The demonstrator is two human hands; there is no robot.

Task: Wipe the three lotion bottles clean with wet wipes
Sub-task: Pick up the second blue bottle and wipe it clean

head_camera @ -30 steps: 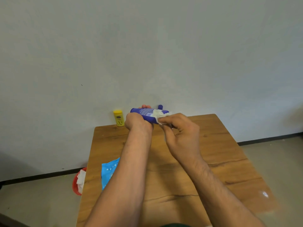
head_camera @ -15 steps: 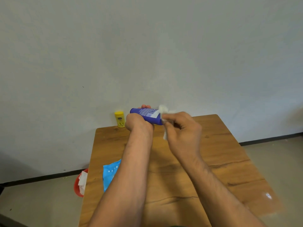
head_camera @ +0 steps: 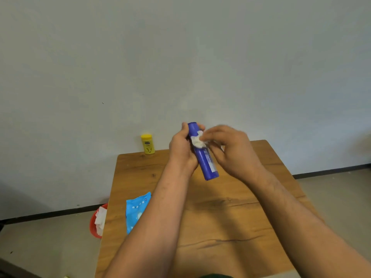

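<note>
Blue bottle sits at the centre of the head view, held in the air above the far half of the table. It is tilted, with one end pointing up toward the wall and the other slanting down toward the lower right. Which end carries the cap cannot be told.

The left hand has its grip wrapped round the upper half of the bottle from the left, and fingertips show on both sides of the top end. The right hand, slightly blurred, comes in from the right. Its grip pinches a crumpled white wipe and holds it against the upper part of the bottle, just above the label.

A yellow bottle stands upright at the far left corner of the table, close to the wall and well apart from the hands. A blue pack of wipes lies near the left edge of the table, partly hidden by the left forearm. Just beyond that edge, on the floor, is a red bin with white crumpled wipes inside.
</note>
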